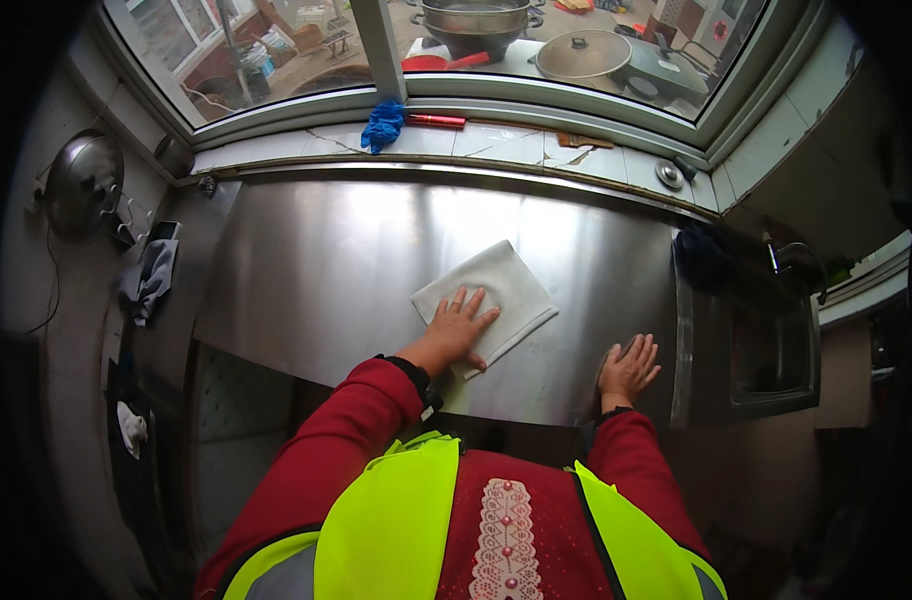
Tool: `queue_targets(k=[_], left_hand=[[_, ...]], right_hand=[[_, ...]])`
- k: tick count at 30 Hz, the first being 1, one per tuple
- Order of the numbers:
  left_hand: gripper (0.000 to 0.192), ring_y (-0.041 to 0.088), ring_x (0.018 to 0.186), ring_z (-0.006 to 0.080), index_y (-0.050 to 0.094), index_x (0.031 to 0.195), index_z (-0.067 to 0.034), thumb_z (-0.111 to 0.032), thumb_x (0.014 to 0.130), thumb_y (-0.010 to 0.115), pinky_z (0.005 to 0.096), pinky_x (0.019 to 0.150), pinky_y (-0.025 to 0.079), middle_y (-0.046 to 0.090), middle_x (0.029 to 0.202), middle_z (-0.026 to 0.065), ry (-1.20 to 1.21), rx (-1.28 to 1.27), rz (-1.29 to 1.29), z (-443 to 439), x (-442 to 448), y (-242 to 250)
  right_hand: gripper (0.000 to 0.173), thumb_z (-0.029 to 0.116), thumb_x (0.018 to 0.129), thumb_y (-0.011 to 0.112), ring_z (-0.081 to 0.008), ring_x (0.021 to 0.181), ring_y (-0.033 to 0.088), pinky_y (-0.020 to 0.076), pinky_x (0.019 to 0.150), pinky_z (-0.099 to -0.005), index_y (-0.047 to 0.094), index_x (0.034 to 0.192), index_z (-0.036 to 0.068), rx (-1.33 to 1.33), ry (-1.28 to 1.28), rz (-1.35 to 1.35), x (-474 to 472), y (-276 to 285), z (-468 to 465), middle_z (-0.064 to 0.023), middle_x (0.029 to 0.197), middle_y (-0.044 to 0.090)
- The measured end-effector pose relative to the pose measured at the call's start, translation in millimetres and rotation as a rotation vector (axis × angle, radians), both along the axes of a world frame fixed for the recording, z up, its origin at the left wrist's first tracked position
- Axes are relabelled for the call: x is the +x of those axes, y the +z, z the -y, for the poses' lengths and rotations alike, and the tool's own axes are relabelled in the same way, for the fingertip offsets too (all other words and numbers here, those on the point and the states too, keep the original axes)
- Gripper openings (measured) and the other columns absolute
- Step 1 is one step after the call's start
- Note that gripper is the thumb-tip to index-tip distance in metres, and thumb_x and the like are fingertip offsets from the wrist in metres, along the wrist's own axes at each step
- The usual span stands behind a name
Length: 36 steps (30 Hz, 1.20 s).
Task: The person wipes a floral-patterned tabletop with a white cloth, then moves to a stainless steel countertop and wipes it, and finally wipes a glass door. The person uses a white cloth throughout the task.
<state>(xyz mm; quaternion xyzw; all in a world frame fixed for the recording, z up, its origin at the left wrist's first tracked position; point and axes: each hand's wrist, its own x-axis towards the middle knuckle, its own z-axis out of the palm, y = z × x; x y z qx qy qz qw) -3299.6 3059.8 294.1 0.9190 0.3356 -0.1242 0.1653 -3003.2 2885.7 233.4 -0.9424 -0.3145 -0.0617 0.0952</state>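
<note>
A folded white cloth lies flat and slanted on the stainless steel countertop. My left hand rests palm down on the cloth's near left part, fingers spread, not gripping it. To the right, my right hand is laid on the bare steel near the counter's front edge, its fingers extended and holding nothing. A seam strip runs just beyond that hand, between the countertop and the sink section.
A sink with a faucet is at right, a dark cloth-like bundle beside it. The tiled windowsill holds a blue crumpled glove or bag, a red stick-like object, a brush and a metal lid. Grey cloth hangs left.
</note>
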Motion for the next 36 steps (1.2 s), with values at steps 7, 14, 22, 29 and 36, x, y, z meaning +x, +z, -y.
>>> queue_targets(k=[7,14,22,29,36], left_hand=[[0.117,0.009,0.147,0.0414,0.024,0.153,-0.030,-0.065,0.057,0.080,0.0585,0.114,0.018,0.011,0.162,0.0142,0.267,0.023,-0.021,-66.8,-32.4,-17.8],[0.117,0.010,0.148,0.0404,0.023,0.154,-0.030,-0.067,0.058,0.080,0.0565,0.114,0.021,0.010,0.162,0.0134,0.619,0.050,-0.089,-136.5,-120.1,-23.1],[0.114,0.014,0.147,0.0382,0.018,0.155,-0.032,-0.066,0.064,0.078,0.0548,0.113,0.025,0.010,0.162,0.0102,0.912,0.053,-0.174,-163.1,-220.7,-25.1],[0.113,0.012,0.147,0.0404,0.015,0.155,-0.034,-0.064,0.065,0.078,0.0592,0.111,0.026,0.007,0.163,0.0089,1.191,0.018,-0.175,-164.7,-307.7,-36.3],[0.111,0.010,0.146,0.0434,0.015,0.155,-0.033,-0.065,0.068,0.076,0.0597,0.112,0.024,0.005,0.163,0.0101,1.267,0.010,-0.130,-163.9,-331.7,-49.5]], right_hand=[[0.055,0.034,0.092,0.054,-0.0255,0.145,0.026,0.0177,0.116,-0.0540,0.045,0.141,0.011,-0.008,0.003,0.018,1.3,-3.5,-1.7,-0.0061,0.154,0.035],[0.055,0.033,0.091,0.055,-0.0261,0.144,0.027,0.0182,0.116,-0.0547,0.045,0.141,0.012,-0.016,0.007,0.042,4.3,-10.2,-0.3,-0.0055,0.153,0.035],[0.056,0.034,0.093,0.053,-0.0254,0.145,0.026,0.0188,0.116,-0.0536,0.042,0.143,0.012,-0.050,0.004,0.045,4.8,-9.8,-0.4,-0.0040,0.155,0.033],[0.056,0.034,0.093,0.053,-0.0250,0.145,0.026,0.0196,0.116,-0.0529,0.042,0.144,0.013,-0.045,0.016,0.060,5.3,-11.3,0.8,-0.0035,0.155,0.032],[0.056,0.034,0.093,0.052,-0.0252,0.145,0.027,0.0197,0.116,-0.0534,0.042,0.143,0.012,-0.057,0.019,0.059,5.5,-10.6,0.3,-0.0042,0.155,0.033]])
